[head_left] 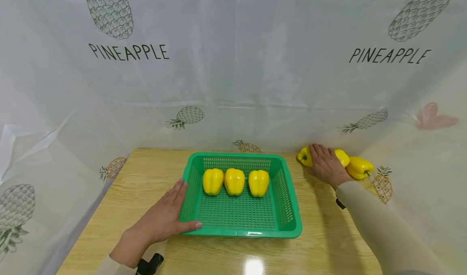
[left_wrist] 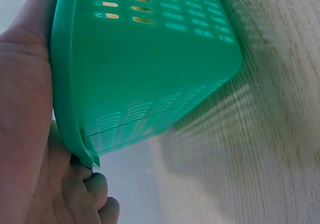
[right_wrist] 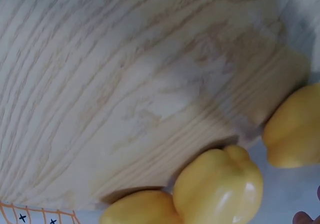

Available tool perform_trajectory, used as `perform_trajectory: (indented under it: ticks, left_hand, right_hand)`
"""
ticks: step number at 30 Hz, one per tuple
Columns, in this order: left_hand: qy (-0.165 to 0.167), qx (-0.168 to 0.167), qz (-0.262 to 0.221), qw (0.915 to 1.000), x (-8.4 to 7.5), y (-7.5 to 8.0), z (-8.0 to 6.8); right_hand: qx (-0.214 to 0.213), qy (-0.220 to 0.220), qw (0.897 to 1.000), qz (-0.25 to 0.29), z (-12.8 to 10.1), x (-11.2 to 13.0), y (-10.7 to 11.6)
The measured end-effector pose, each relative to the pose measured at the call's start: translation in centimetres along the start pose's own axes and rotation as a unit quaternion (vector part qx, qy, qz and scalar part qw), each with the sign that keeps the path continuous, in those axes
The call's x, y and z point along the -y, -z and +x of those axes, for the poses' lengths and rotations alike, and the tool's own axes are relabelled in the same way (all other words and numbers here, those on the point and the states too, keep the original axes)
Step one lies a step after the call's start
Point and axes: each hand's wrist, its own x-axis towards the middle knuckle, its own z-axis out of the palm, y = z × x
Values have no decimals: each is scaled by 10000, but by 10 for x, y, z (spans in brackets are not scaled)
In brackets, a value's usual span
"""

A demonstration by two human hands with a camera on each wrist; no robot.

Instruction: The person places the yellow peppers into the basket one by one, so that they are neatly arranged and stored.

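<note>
In the head view my left hand (head_left: 166, 212) rests against the near left corner of a green plastic basket (head_left: 292, 210), its fingers along the left rim and its thumb stretched over the near rim. The left wrist view shows the palm close against the basket's rim (left_wrist: 62, 68). Inside the basket, three yellow bell peppers (head_left: 234, 182) stand in a row. At the back right, my right hand (head_left: 326, 165) reaches over a group of yellow peppers (head_left: 360, 168), partly covering them. Its fingertips (right_wrist: 302, 218) show at the corner of the right wrist view, beside a yellow pepper (right_wrist: 220, 186).
The wooden table (head_left: 146, 178) meets a pale curtain (head_left: 237, 76) printed with pineapples along its back and sides. The peppers at the back right lie close to this curtain. A dark wrist device (head_left: 150, 264) sits on the left wrist.
</note>
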Motion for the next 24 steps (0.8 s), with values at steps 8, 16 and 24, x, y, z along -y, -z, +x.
perform_trajectory:
  ticks: [8, 16, 24]
  left_hand:
    - [33, -4, 5, 10000, 0, 0, 0]
    - [20, -4, -4, 10000, 0, 0, 0]
    - [55, 38, -66, 10000, -1, 1, 0]
  right_hand:
    - [328, 140, 9990, -272, -5, 2, -7]
    - [-183, 479, 9976, -463, -10, 5, -10]
    - [-510, 650, 9950, -561, -17, 4, -15]
